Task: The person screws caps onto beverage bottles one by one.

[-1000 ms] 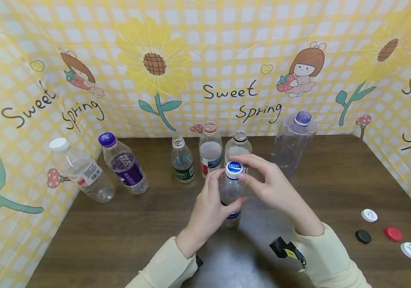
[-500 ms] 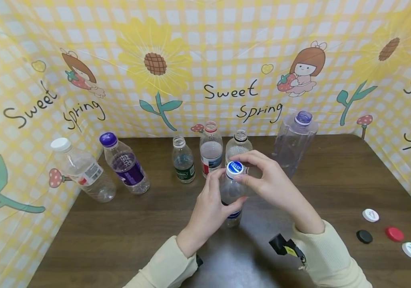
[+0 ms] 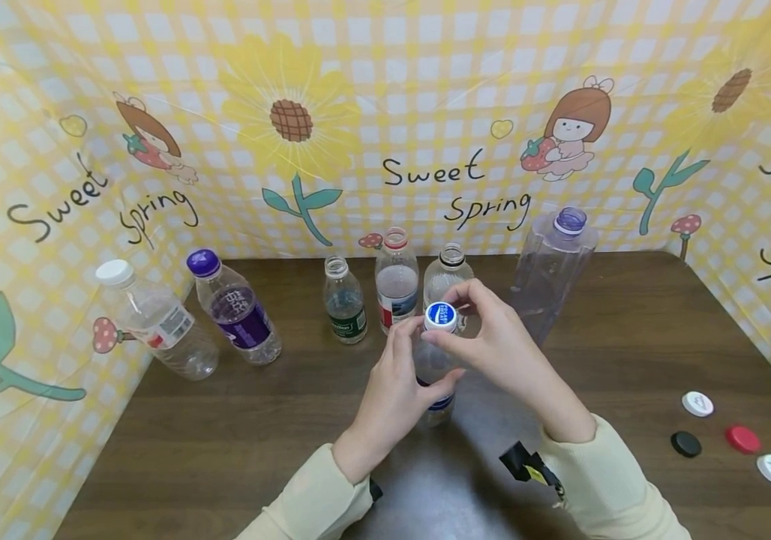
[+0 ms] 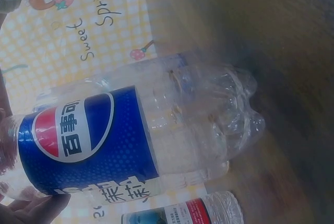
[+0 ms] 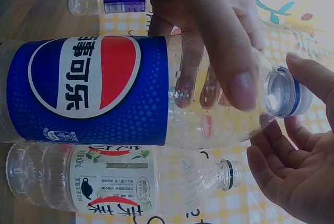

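Note:
A clear plastic bottle point(image 5: 209, 125) with a blue label point(image 5: 47, 85) stands upright on the table in the middle of the head view. My left hand point(image 3: 392, 390) grips it around its upper part, fingers on one side and thumb on the other. On its neck sits a white cap with a blue printed top point(image 3: 441, 315). My right hand point(image 3: 496, 337) pinches this cap between thumb and fingers. In the right wrist view, my right thumb point(image 5: 308, 72) lies against the cap's side. The left wrist view shows the bottle body point(image 4: 182, 114) and its label up close.
Behind stand uncapped bottles: one with a green label point(image 3: 346, 315), one with a red ring point(image 3: 396, 281), one with a black ring point(image 3: 451, 259) and a large bluish one point(image 3: 550, 270). White-capped point(image 3: 156, 322) and purple-capped point(image 3: 237, 311) bottles stand left. Several loose caps point(image 3: 743, 439) lie right.
The printed cap top has turned on the bottle neck. My right hand has turned with it, its thumb moving leftward across the cap's near side. My left hand keeps its hold on the bottle.

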{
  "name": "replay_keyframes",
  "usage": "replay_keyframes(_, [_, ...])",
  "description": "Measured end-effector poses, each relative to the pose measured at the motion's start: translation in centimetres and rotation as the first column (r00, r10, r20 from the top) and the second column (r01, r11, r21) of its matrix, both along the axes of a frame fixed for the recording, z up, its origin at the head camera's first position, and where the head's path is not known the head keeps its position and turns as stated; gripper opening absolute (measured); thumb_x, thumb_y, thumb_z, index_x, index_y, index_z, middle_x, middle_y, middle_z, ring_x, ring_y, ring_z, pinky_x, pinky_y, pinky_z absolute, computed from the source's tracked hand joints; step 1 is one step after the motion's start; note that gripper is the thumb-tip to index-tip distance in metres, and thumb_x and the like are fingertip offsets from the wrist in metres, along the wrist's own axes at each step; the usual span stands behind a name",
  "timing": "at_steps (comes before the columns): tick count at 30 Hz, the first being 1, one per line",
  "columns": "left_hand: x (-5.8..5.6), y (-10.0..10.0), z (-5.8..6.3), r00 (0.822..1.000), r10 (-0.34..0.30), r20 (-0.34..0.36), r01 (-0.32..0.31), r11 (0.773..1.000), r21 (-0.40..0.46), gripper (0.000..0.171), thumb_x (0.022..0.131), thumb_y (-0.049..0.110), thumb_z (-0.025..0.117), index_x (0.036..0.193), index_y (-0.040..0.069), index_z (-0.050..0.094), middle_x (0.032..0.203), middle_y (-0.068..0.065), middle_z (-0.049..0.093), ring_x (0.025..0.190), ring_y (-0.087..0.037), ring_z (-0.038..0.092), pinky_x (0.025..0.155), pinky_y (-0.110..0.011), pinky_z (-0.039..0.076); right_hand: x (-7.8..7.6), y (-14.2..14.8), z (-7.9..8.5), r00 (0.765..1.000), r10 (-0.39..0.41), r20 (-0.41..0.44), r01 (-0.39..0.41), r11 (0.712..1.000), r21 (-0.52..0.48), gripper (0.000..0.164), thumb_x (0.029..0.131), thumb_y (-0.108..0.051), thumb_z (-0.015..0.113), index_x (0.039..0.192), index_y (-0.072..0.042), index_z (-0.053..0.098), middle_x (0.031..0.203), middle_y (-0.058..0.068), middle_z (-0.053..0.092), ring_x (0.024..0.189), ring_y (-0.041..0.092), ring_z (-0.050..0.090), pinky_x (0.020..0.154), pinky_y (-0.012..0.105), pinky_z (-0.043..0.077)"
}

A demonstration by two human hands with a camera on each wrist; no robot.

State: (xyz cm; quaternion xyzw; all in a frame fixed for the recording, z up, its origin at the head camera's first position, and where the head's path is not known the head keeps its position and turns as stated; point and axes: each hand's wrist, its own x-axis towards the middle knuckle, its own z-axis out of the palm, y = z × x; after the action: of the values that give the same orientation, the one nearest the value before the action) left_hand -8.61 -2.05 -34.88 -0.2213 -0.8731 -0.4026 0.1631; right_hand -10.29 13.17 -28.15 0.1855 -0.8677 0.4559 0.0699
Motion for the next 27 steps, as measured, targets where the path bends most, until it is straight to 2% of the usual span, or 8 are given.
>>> replay_keyframes(5, [0.0, 0.0, -0.1, 1.0, 0.001, -0.02, -0.001, 1.0, -0.009, 0.078, 0.077, 0.025, 0.08, 0.134, 0.005, 0.031, 0.131, -0.015, 0.046, 0.12, -0.027, 0.057, 0.099, -0.037, 0.048, 0.0, 0.4, -0.3, 0.995, 0.085, -0.045, -0.085, 0.996, 0.01, 0.054, 0.081, -0.01, 0.074, 0.13, -0.001, 0.051, 0.122, 0.016, 0.058, 0.108, 0.025, 0.057, 0.097, 0.048, 0.048])
replay_keyframes(7, [0.0, 0.0, -0.1, 1.0, 0.002, -0.03, -0.002, 1.0, -0.012, 0.078, 0.077, 0.025, 0.081, 0.134, 0.005, 0.031, 0.13, -0.015, 0.046, 0.121, -0.028, 0.057, 0.099, -0.037, 0.048, 0.1, 0.8, -0.2, 0.991, 0.119, -0.053, -0.119, 0.993, 0.003, 0.054, 0.084, -0.008, 0.069, 0.134, -0.004, 0.049, 0.126, 0.016, 0.057, 0.111, 0.024, 0.055, 0.098, 0.047, 0.047])
replay_keyframes(14, [-0.1, 0.0, -0.1, 0.999, 0.004, -0.041, -0.004, 1.0, -0.012, 0.078, 0.076, 0.026, 0.081, 0.132, 0.004, 0.032, 0.128, -0.014, 0.047, 0.12, -0.028, 0.057, 0.099, -0.037, 0.049, 0.2, 1.5, 0.0, 0.983, 0.174, -0.063, -0.176, 0.984, -0.036, 0.039, 0.09, -0.007, 0.062, 0.129, -0.008, 0.058, 0.127, 0.008, 0.06, 0.112, 0.018, 0.055, 0.098, 0.046, 0.046])
replay_keyframes(20, [-0.1, 0.0, -0.1, 1.0, -0.002, -0.029, 0.002, 1.0, -0.004, 0.078, 0.075, 0.024, 0.082, 0.132, 0.005, 0.032, 0.127, -0.014, 0.047, 0.118, -0.029, 0.058, 0.098, -0.038, 0.05, 0.1, 1.4, 0.4, 0.987, 0.149, -0.056, -0.15, 0.988, -0.017, 0.035, 0.088, -0.007, 0.066, 0.123, -0.006, 0.062, 0.119, 0.007, 0.063, 0.107, 0.019, 0.057, 0.094, 0.043, 0.048])
replay_keyframes(27, [0.0, 0.0, 0.0, 1.0, 0.001, -0.001, -0.001, 1.0, 0.0, 0.078, 0.075, 0.023, 0.082, 0.133, 0.005, 0.032, 0.128, -0.014, 0.047, 0.121, -0.029, 0.057, 0.098, -0.039, 0.049, 0.1, 0.8, 0.5, 0.995, 0.091, -0.039, -0.092, 0.996, -0.011, 0.036, 0.083, -0.007, 0.072, 0.118, -0.004, 0.065, 0.107, 0.007, 0.062, 0.1, 0.018, 0.056, 0.088, 0.032, 0.047])
